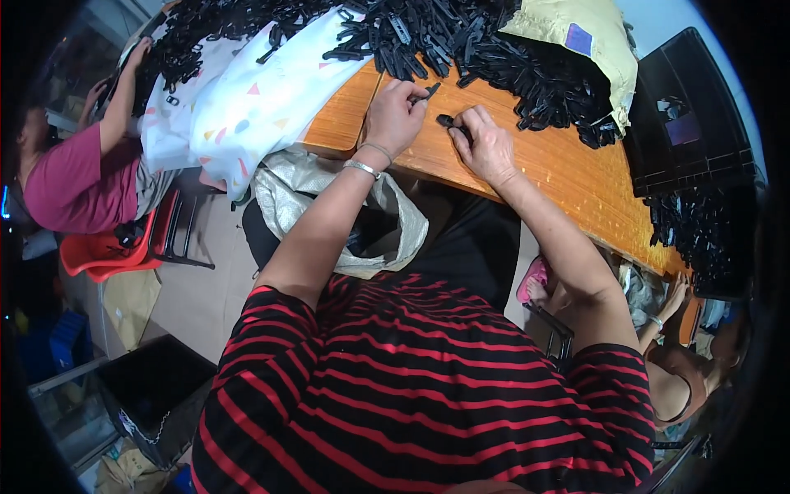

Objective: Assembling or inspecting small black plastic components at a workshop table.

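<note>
Over the orange-brown wooden table (527, 165), my left hand (395, 117) pinches a slim black plastic piece (433, 90) between thumb and fingertips. Just to its right, my right hand (485, 146) is closed on another black plastic piece (445, 121), whose dark end sticks out past the fingers. The two hands are apart, a short gap of tabletop between them. Beyond them lies a large heap of similar black pieces (411, 37), long and narrow. Their exact kind is too small to make out.
A white woven sack (280, 185) gapes open at my lap. Patterned white cloth (247, 107) covers the table's left part. A yellowish sack (559, 33) and black crate (687, 107) stand right. One person (90, 177) sits left, another (683, 375) right. A dark bin (156, 387) is lower left.
</note>
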`<state>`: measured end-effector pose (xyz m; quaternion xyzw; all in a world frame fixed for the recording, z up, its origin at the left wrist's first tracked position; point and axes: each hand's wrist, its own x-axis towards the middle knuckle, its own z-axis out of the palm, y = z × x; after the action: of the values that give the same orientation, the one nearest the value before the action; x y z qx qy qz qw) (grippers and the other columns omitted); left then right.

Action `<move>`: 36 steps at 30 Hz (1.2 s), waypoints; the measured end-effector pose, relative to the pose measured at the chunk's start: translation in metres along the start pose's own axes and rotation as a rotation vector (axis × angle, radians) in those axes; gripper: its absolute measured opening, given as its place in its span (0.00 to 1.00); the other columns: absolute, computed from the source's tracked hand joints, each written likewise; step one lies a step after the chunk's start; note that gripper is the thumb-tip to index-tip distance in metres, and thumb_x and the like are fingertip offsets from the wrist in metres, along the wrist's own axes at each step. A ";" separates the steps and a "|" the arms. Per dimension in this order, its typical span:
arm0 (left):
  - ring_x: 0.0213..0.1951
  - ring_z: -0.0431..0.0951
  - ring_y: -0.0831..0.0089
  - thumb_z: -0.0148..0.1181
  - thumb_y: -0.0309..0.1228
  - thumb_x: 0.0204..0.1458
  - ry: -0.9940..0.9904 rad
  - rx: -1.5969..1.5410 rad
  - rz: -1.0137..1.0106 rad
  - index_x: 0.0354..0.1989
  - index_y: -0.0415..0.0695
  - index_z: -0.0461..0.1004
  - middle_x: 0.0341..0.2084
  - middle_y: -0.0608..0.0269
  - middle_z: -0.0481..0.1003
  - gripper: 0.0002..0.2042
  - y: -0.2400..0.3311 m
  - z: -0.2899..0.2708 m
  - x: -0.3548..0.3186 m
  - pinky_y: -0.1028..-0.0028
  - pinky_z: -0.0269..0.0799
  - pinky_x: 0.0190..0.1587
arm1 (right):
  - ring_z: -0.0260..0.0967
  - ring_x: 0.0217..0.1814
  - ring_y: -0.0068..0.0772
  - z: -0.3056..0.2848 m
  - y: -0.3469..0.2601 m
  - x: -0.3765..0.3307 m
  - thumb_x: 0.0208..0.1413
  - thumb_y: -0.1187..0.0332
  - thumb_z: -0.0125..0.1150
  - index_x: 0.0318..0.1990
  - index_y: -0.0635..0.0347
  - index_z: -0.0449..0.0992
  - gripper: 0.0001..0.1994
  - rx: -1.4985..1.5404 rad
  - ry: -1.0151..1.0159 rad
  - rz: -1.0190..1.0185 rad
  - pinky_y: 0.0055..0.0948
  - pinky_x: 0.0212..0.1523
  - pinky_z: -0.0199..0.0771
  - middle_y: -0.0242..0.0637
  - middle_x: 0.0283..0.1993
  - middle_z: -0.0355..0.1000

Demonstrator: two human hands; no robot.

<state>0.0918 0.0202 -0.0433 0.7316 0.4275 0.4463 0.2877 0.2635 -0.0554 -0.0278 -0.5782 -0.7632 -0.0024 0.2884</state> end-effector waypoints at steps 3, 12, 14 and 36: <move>0.26 0.74 0.75 0.59 0.24 0.46 0.000 -0.010 0.008 0.33 0.39 0.76 0.27 0.61 0.71 0.06 0.002 0.001 -0.001 0.77 0.71 0.32 | 0.70 0.30 0.46 -0.001 0.000 0.000 0.50 0.68 0.61 0.33 0.57 0.69 0.07 -0.024 0.000 0.003 0.39 0.27 0.70 0.38 0.33 0.68; 0.26 0.74 0.74 0.60 0.24 0.46 0.005 -0.055 0.021 0.33 0.40 0.76 0.27 0.61 0.71 0.05 -0.001 0.002 -0.001 0.77 0.71 0.33 | 0.70 0.31 0.47 -0.001 0.000 0.002 0.51 0.67 0.60 0.35 0.57 0.68 0.08 -0.048 -0.019 0.022 0.40 0.29 0.70 0.40 0.34 0.68; 0.26 0.74 0.74 0.60 0.24 0.46 0.016 -0.014 0.039 0.33 0.40 0.76 0.28 0.61 0.71 0.05 -0.001 0.002 0.001 0.76 0.71 0.33 | 0.70 0.31 0.47 -0.002 0.000 0.005 0.51 0.67 0.60 0.35 0.57 0.68 0.08 -0.062 -0.030 0.033 0.41 0.30 0.70 0.40 0.34 0.68; 0.28 0.75 0.82 0.55 0.24 0.55 -0.252 -0.731 -0.374 0.42 0.38 0.73 0.30 0.65 0.75 0.08 -0.002 -0.022 -0.001 0.84 0.72 0.33 | 0.64 0.25 0.21 -0.007 0.009 0.009 0.53 0.71 0.60 0.40 0.61 0.73 0.08 0.399 0.222 0.173 0.22 0.27 0.66 0.36 0.39 0.71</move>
<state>0.0714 0.0207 -0.0355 0.5401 0.3279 0.4158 0.6541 0.2732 -0.0463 -0.0213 -0.5692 -0.6599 0.1096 0.4781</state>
